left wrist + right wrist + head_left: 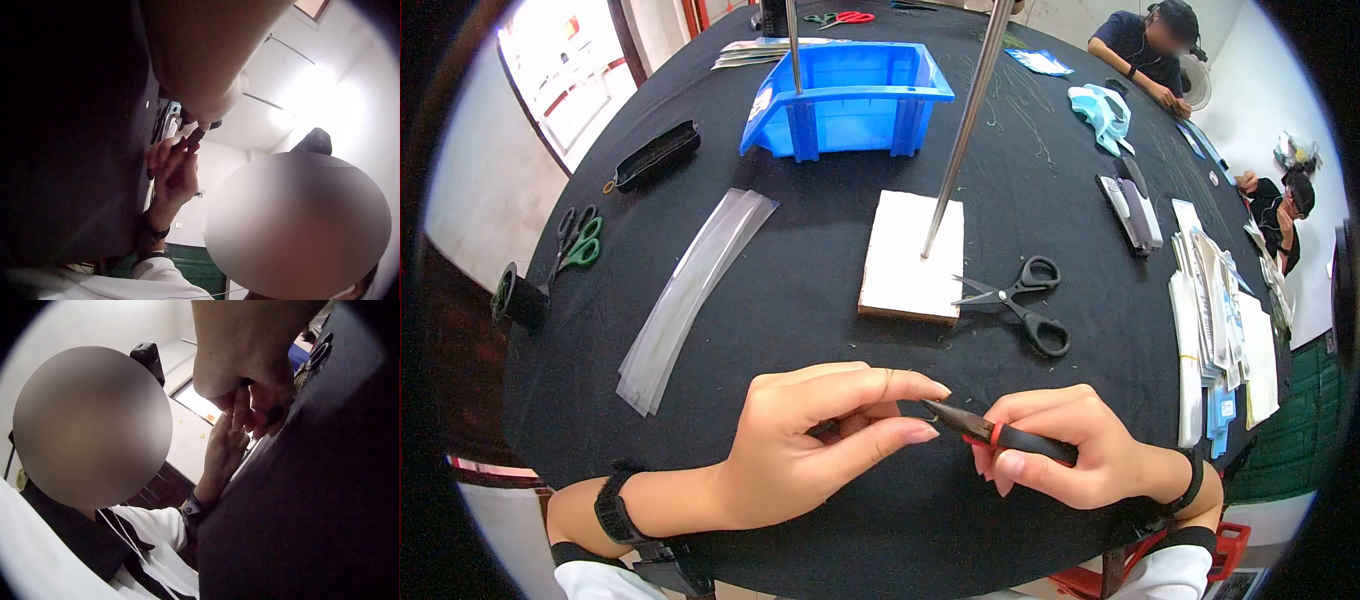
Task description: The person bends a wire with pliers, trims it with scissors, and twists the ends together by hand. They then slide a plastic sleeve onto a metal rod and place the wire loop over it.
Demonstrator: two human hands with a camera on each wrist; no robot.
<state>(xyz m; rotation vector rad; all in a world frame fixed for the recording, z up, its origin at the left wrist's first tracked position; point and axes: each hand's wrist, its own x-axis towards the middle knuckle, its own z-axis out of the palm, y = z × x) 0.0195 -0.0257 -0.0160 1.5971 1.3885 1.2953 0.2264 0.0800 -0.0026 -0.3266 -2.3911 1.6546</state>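
In the head view the right hand (1065,450) grips pliers (1030,441) with dark jaws and red-and-black handles, the jaws pointing left. The left hand (810,440) is at their tip, its index finger above and thumb below, with a gap between the two fingertips. A tiny thin thing may lie in that gap; it is too small to make out. The left wrist view shows the right hand (175,172) around the dark pliers, close to the left fingers. In the right wrist view the left hand (225,450) is beside the right hand (269,406).
Beyond the hands lie black scissors (1025,300) against a white block (910,250) with a metal rod. Clear strips (695,300) are left, a blue bin (855,120) behind. A stapler (1135,212) and paper packets (1200,330) lie right. Two people sit at the far right.
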